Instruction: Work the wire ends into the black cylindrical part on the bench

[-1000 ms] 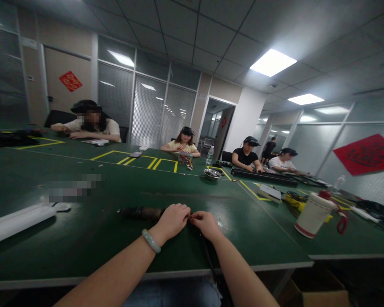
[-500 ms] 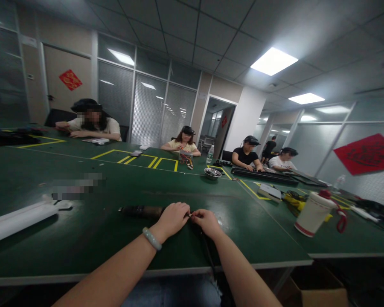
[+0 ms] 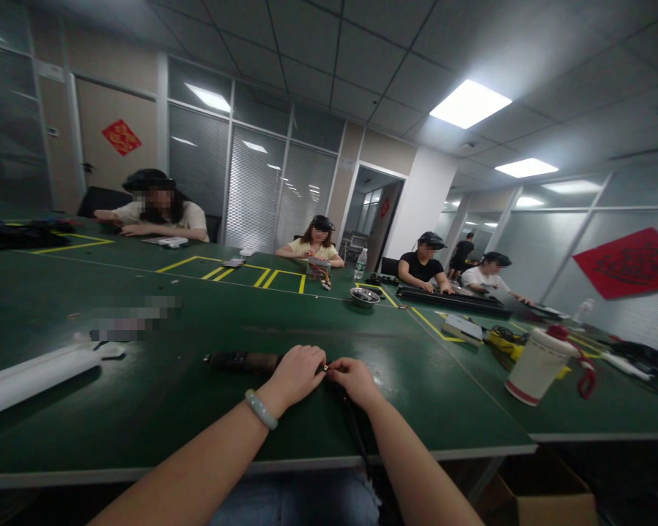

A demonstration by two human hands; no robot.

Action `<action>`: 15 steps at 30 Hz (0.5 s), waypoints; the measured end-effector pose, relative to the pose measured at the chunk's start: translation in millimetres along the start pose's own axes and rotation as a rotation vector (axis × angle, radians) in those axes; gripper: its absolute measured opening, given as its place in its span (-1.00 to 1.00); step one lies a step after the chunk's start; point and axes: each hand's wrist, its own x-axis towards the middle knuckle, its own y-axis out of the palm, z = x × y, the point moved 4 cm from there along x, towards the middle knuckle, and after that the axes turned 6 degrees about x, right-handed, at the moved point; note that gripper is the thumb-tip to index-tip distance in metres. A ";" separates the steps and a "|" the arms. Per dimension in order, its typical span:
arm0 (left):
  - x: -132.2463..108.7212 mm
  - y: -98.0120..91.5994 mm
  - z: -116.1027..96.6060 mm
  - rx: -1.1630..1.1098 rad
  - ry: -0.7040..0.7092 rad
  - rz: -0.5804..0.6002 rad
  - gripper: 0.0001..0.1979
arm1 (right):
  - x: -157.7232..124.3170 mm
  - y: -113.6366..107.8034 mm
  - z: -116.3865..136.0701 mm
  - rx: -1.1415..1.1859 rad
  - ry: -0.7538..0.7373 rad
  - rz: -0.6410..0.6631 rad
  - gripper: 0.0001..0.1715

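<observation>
A dark cylindrical tool (image 3: 244, 362) lies on the green table (image 3: 159, 409), its metal tip pointing left. My left hand (image 3: 301, 372), with a pale bangle on the wrist, is wrapped over the tool's right end. Close beside it, my right hand (image 3: 354, 378) pinches the end of a black cable (image 3: 356, 431) that hangs over the table's front edge. A tiny shiny metal piece (image 3: 325, 368) shows between the fingertips of both hands; its details are too small to tell.
A metal bowl (image 3: 365, 296) stands beyond my hands. To the right are a white cup (image 3: 540, 365) with a red lid and a white box (image 3: 463, 329). A white roll (image 3: 38, 376) lies at left. Several people sit across the table.
My hands hold almost the same pose at the tool's end. At the far right, a seated person's arm has reached out to the right.
</observation>
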 end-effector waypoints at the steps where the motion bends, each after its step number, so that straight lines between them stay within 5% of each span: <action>1: 0.1 0.0 -0.1 0.002 0.007 -0.004 -0.94 | -0.3 -0.1 0.7 -0.003 0.001 0.000 -0.75; 15: 0.9 1.5 2.1 -0.032 0.015 -0.056 -0.94 | 0.4 0.5 1.9 -0.022 0.025 0.004 -0.73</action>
